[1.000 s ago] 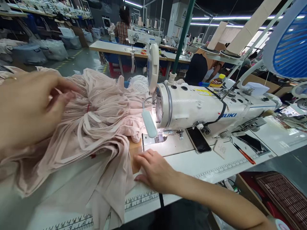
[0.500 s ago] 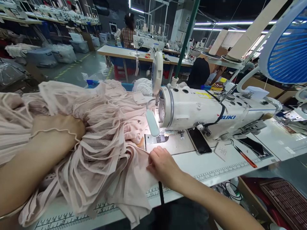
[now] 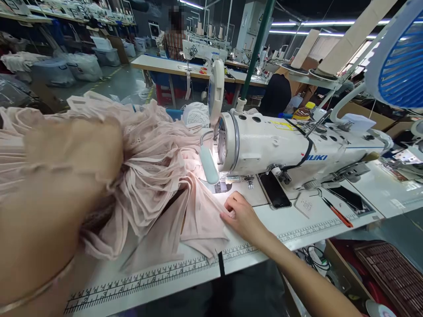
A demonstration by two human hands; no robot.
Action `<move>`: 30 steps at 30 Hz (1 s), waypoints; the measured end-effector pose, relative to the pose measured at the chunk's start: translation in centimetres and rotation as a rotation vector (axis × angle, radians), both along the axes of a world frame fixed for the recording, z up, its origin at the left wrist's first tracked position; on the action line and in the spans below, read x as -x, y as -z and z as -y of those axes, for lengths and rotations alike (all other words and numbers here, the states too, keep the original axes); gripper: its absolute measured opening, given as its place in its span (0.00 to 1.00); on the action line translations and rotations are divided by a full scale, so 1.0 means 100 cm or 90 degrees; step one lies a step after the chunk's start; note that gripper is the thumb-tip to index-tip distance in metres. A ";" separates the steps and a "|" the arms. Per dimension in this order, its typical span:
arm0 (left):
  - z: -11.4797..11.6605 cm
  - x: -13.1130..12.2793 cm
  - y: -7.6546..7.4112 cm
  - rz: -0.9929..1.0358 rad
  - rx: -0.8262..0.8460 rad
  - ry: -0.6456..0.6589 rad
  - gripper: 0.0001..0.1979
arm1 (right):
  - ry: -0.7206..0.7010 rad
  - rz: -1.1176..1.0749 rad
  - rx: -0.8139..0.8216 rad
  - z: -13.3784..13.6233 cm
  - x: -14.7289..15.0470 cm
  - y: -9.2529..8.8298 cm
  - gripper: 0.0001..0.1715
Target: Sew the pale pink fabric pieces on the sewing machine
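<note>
A large heap of pale pink garment pieces, with thin straps and sheer panels, covers the left of the sewing table. My left hand is over the heap, smeared by motion, and its fingers are hidden. My right hand pinches the edge of a pale pink fabric panel in front of the needle area. Just behind that hand is the white sewing machine, its lamp lighting the needle plate. A pale green paddle-shaped part hangs at the machine's head end.
On the machine bed lies a phone; orange-handled tweezers are farther right. A printed ruler runs along the front edge. A blue fan stands upper right. Behind, a person is by another machine table.
My right hand has moved right, drawing the panel's edge with it. My left hand has risen closer to the camera, and the heap has shifted back, uncovering more of the ruler.
</note>
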State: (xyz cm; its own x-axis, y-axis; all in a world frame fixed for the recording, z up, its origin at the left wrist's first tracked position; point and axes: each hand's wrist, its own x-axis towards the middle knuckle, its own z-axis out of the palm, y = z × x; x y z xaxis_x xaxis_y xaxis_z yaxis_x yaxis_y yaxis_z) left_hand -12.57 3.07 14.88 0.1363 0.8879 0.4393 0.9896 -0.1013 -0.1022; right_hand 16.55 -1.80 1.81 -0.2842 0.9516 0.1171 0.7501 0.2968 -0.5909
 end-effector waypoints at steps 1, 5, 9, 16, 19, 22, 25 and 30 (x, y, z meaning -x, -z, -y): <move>0.012 -0.016 0.001 0.002 -0.055 -0.001 0.20 | 0.004 -0.031 0.003 -0.001 -0.001 -0.001 0.10; 0.056 -0.077 0.047 -0.091 -0.064 0.501 0.15 | 0.043 -0.160 0.116 -0.006 -0.005 -0.003 0.09; 0.066 -0.092 0.110 -0.177 0.029 0.490 0.13 | 0.032 -0.234 0.347 -0.013 -0.012 -0.005 0.08; 0.055 -0.091 0.131 -0.161 0.106 0.511 0.14 | 0.110 0.211 0.063 -0.022 -0.001 -0.010 0.11; 0.047 -0.093 0.140 -0.147 -0.033 0.582 0.21 | 0.143 0.280 0.026 -0.013 -0.008 -0.012 0.16; 0.041 -0.077 0.160 -0.190 -0.063 0.522 0.30 | 0.266 0.300 -0.040 0.008 -0.052 -0.015 0.11; 0.038 -0.060 0.175 -0.216 -0.037 0.467 0.31 | 0.424 0.385 -0.133 0.030 -0.120 -0.018 0.08; 0.034 -0.078 0.159 -0.271 -0.011 0.522 0.29 | 0.385 0.366 -0.063 0.039 -0.196 -0.016 0.05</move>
State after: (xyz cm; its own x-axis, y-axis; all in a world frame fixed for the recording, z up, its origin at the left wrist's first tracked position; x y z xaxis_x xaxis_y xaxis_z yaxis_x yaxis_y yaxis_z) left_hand -4.76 -0.38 -0.99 0.8727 0.4358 0.2202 0.4873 -0.7490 -0.4490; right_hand 36.15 -5.70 3.43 0.2307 0.9519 0.2017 0.9729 -0.2229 -0.0610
